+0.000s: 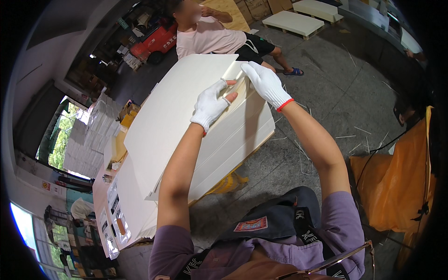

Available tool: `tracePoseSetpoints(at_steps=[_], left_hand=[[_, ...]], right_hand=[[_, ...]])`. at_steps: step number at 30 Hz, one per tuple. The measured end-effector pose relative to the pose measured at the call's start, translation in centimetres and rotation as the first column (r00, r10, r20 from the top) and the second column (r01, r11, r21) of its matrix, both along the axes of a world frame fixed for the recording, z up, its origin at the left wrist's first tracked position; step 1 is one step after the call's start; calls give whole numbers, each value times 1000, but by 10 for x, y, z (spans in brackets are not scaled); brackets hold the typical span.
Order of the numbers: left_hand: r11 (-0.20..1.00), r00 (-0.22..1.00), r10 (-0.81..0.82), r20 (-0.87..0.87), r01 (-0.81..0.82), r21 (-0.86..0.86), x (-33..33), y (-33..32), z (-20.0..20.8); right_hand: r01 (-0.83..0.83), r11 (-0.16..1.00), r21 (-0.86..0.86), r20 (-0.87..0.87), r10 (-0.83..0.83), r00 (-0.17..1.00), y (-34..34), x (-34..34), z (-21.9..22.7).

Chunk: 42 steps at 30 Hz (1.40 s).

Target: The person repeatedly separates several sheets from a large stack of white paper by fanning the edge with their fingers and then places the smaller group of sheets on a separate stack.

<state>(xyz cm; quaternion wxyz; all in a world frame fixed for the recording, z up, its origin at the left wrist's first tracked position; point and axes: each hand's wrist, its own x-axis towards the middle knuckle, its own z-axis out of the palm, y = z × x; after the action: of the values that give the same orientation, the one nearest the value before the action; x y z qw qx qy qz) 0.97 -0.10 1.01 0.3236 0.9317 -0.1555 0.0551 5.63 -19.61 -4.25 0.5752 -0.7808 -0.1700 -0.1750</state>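
A thick stack of large white paper sheets stands in front of me, with a top layer shifted to the left over the rest. My left hand, in a white knit glove with bare thumb and fingertip showing, rests at the edge of the sheets, those two digits spread apart. At the far right corner my right hand, in a white glove with a red cuff, has its fingers pressed together on the corner of some bent-up sheets. Its thumb is hidden. Between the hands the sheet edges fan slightly apart.
Just beyond the stack a person in a pink shirt sits. A red forklift is behind at left. White stacks on pallets stand at the back. An orange sheet cover hangs at right. Paper strips litter the grey floor.
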Motion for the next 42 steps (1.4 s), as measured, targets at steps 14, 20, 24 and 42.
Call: tracePoseSetpoints(at_steps=[14, 20, 24, 42], left_hand=[[989, 998, 29, 54, -36, 142, -1, -6, -2], [995, 1000, -12, 27, 10, 98, 0, -5, -2], [998, 989, -7, 144, -2, 62, -2, -7, -5], [990, 993, -24, 116, 8, 140, 1, -7, -4]], right_hand=[[33, 997, -67, 7, -33, 999, -1, -1, 0], [40, 997, -74, 18, -38, 999, -1, 2, -3], [84, 995, -56, 60, -81, 995, 1, -1, -4], [54, 997, -60, 41, -51, 998, 0, 5, -7]])
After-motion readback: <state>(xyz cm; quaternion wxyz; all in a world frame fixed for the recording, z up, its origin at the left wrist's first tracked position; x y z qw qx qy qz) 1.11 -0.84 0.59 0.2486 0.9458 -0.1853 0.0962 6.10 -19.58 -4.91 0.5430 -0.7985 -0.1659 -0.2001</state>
